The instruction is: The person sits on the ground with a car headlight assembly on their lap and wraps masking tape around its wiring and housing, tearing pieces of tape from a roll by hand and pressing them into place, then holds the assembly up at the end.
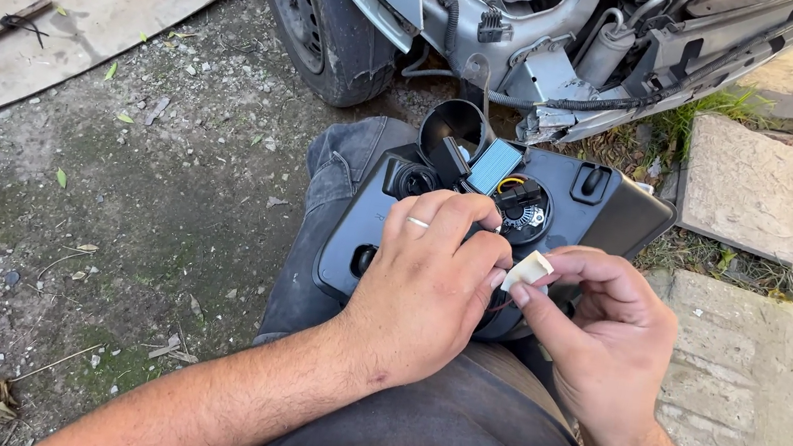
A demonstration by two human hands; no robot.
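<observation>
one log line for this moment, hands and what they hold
left hand: on black headlight housing | right hand: pinching white connector | housing on lap

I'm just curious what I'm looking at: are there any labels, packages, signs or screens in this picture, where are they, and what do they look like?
Label: a small blue-grey rectangle with fine print too small to make out, on a module at the top of the black headlight housing on the person's lap, just above the left hand.
No packages, signs or screens show.
</observation>
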